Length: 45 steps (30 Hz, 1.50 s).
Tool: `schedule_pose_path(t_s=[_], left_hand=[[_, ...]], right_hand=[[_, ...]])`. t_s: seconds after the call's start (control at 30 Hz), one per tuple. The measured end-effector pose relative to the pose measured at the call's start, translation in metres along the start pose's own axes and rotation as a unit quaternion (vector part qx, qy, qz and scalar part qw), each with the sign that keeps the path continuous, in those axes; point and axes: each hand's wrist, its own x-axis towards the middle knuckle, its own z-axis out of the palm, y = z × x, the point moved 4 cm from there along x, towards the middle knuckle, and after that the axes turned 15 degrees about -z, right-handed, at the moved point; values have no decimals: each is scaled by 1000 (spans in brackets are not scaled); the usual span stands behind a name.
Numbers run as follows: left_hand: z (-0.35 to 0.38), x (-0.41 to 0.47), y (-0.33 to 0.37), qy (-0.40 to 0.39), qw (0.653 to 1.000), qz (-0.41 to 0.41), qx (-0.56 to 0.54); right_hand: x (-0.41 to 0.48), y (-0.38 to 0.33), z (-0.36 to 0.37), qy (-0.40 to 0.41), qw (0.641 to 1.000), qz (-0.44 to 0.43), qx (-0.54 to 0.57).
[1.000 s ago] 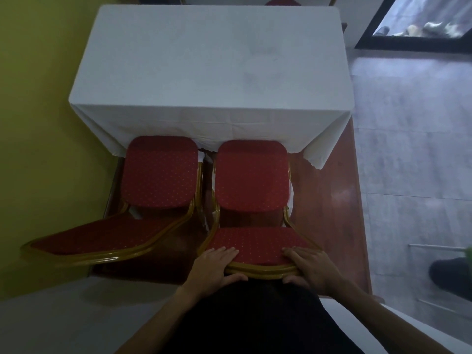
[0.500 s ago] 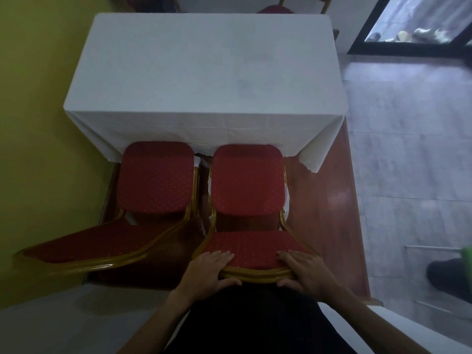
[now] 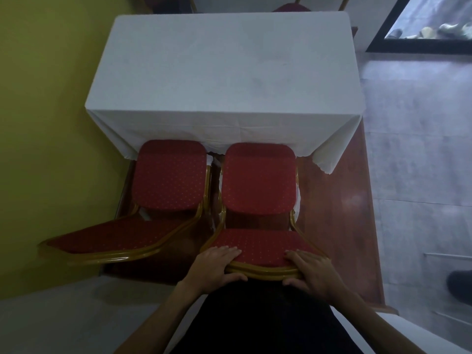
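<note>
Both hands are clamped on the top of the same chair [image 3: 258,180]. The left hand [image 3: 214,269] has the left corner of the backrest [image 3: 260,247] and the right hand [image 3: 314,274] has the right corner. Fingers lie over the red padding in front and thumbs are tucked behind the gold rail, so it's a proper grip on each side, nothing loose.

The thing that matters for the next move: the chair sits dead ahead of the hands, with its seat pointing straight away toward the table [image 3: 224,72]. The line from backrest to seat front is pretty much the push line. Neither hand is nearer, they're evenly spread, so I'd guess an even shove or pull keeps it square. The seat front is right at the hanging edge of the white cloth [image 3: 329,154], touching or just under it, can't quite tell.

A second chair [image 3: 168,175] stands just beside it on the left, close to the yellow wall [image 3: 46,123], and both are on a reddish wood floor [image 3: 339,200].

No brand, label or writing I can read anywhere, only a dotted pattern on the upholstery
</note>
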Motion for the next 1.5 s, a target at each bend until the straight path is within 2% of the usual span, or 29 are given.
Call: schedule_pose_path(t_s=[0.5,0.77,0.87,1.27,1.5], left_hand=[[0,5,0,-22,999,11,31],[-5,5,8,-15,1000,22,8],[-12,11,18,-10,1000,22,3],[-34,60,96,14,998,37,45],[-25,105,184,17,999,-26,37]], right_hand=[[-1,2,0,-38,999,12,36],[-2,13,3,-136,983,51,112],[0,18,-2,-142,980,60,125],[-12,77,-44,-130,976,103,144],[-54,169,-119,-121,985,98,79]])
